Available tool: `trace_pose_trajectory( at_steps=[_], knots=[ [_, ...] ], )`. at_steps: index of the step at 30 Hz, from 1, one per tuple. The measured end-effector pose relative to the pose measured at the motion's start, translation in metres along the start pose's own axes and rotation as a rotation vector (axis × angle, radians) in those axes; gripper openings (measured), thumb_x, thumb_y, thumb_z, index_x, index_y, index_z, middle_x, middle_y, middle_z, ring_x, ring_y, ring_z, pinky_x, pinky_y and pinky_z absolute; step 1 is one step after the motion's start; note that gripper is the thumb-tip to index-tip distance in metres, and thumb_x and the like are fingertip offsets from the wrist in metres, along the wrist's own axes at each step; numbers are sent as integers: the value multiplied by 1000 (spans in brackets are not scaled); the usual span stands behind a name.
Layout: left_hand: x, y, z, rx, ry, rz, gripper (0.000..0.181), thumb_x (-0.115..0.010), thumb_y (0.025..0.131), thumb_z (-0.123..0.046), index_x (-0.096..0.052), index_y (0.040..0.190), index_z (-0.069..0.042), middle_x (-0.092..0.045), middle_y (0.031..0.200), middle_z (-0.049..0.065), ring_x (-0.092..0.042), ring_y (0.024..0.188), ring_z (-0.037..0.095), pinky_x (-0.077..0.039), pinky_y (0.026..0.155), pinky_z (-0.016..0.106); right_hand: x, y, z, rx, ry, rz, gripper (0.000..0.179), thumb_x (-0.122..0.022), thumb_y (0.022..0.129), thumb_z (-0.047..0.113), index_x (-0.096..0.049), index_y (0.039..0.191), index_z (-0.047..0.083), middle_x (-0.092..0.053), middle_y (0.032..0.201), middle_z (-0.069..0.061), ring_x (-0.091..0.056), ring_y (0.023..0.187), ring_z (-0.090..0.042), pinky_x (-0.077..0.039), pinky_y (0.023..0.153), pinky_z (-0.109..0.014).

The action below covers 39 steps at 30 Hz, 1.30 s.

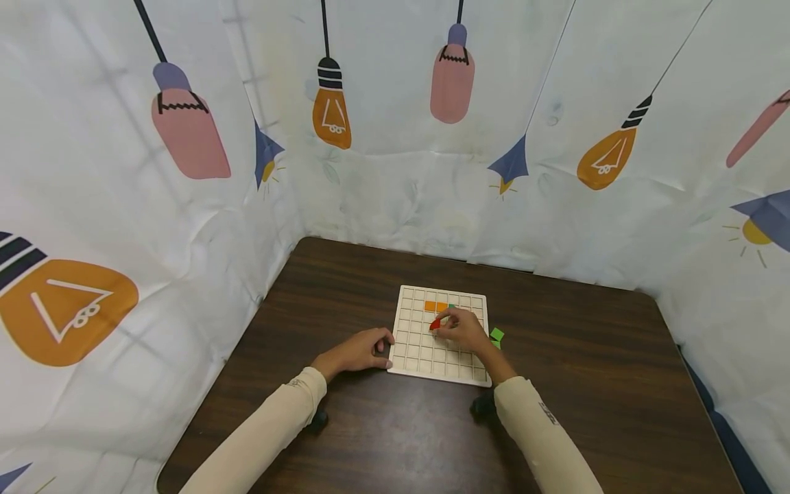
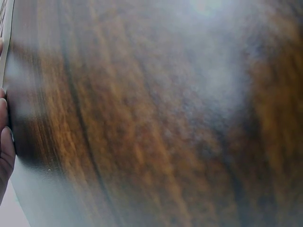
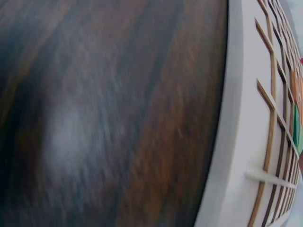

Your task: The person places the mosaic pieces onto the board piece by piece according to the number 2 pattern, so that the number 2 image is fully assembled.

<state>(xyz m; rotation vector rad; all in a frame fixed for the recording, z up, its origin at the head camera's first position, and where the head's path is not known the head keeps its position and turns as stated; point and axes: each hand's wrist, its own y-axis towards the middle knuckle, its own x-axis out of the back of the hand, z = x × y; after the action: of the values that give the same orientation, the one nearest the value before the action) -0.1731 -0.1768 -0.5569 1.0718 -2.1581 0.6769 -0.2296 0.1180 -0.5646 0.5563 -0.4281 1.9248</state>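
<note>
A pale square board (image 1: 420, 353) with a grid of cells lies on the table. My right hand (image 1: 463, 329) is over its middle and pinches a small red tile (image 1: 435, 324) between thumb and fingers. My left hand (image 1: 361, 350) touches the board's left edge with thumb and fingertips, a gap between them. Two orange tiles (image 1: 430, 306) sit side by side in an upper row. Beside them is a dark green tile (image 1: 452, 306), partly hidden by the right hand. The right wrist view shows the board's rim (image 3: 232, 118) up close.
Bright green tiles (image 1: 496, 334) lie on the table against the board's right side, partly behind the right wrist. The dark wooden table (image 1: 586, 357) extends around the board. White printed sheets (image 1: 395, 192) hang behind the table and at both sides.
</note>
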Motion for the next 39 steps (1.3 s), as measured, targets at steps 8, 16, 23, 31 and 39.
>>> trace_pose_trajectory(
  at_steps=[8,16,23,31,39],
  knots=[
    [0,0,0,4,6,-3,41,-78,89,-29,-59,123,-14,-54,97,1,-50,79,11,-43,74,31,-13,3,1,-62,-55,-41,27,-80,87,22,-73,111,10,-64,73,-1,-54,60,-13,-43,56,-28],
    [0,0,0,5,13,-2,41,-78,89,-29,-59,123,-14,-54,97,1,-50,79,11,-43,74,30,-17,3,4,-67,-124,-51,28,-79,87,24,-73,112,12,-64,71,2,-52,56,-12,-40,52,-28],
    [0,0,1,4,9,-1,42,-78,89,-30,-59,123,-14,-55,97,1,-50,79,11,-43,74,30,-17,4,6,-77,-160,-42,29,-78,87,28,-74,112,13,-64,72,2,-52,57,-13,-40,52,-29],
    [0,0,1,-4,17,-5,42,-78,89,-30,-59,123,-14,-54,97,1,-50,79,10,-43,74,30,-14,4,7,-63,-200,-20,28,-77,88,26,-75,113,14,-63,69,3,-50,55,-12,-38,50,-28],
    [0,0,0,-1,17,4,42,-77,89,-30,-59,124,-14,-55,97,1,-50,78,10,-43,73,29,-10,4,11,-78,-195,1,29,-78,87,24,-75,113,13,-62,70,3,-51,59,-13,-39,53,-28]
  ],
)
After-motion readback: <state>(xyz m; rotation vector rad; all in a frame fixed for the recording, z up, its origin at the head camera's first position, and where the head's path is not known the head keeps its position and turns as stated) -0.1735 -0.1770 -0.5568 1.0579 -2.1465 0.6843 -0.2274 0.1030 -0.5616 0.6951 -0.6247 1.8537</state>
